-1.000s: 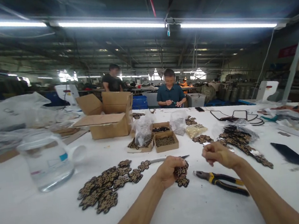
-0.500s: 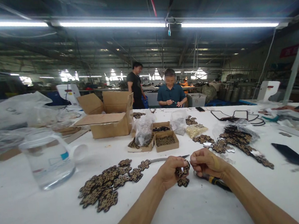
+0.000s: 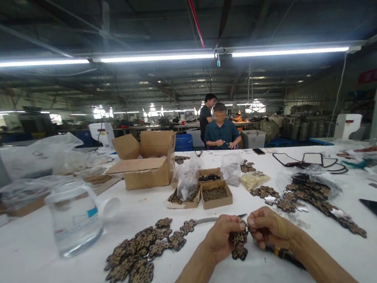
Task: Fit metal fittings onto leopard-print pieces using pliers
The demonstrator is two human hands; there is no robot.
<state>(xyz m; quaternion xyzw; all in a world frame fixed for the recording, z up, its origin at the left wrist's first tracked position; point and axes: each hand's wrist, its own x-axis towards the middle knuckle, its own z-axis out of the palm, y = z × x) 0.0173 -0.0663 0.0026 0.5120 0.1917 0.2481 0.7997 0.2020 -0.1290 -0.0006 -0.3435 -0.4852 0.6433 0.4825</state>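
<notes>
My left hand (image 3: 222, 238) is closed on a leopard-print, flower-shaped piece (image 3: 239, 237) with a dark edge. My right hand (image 3: 272, 228) is in a pinch at the upper right edge of that piece, its fingertips almost touching the left ones. Whatever is between the right fingertips is too small to make out. Just below the held piece is another flower-shaped piece (image 3: 239, 253); I cannot tell whether the two are joined. Beneath my right hand lies a tool with a black and yellow handle (image 3: 284, 255), partly hidden. Behind my hands a grey pointed blade-like strip (image 3: 206, 220) lies on the white table.
A pile of leopard-print pieces (image 3: 133, 256) lies left, another pile (image 3: 313, 191) right. Ahead are a small box of brass-coloured parts (image 3: 217, 200), plastic bags and a cardboard box (image 3: 148, 178). A water jug (image 3: 75, 227) stands left. A co-worker (image 3: 222, 132) sits opposite.
The view has tilted up, so the table sits lower in it. My hands stay together at the piece, the fingertips slightly closer. The standing person behind has moved right, behind the seated co-worker.
</notes>
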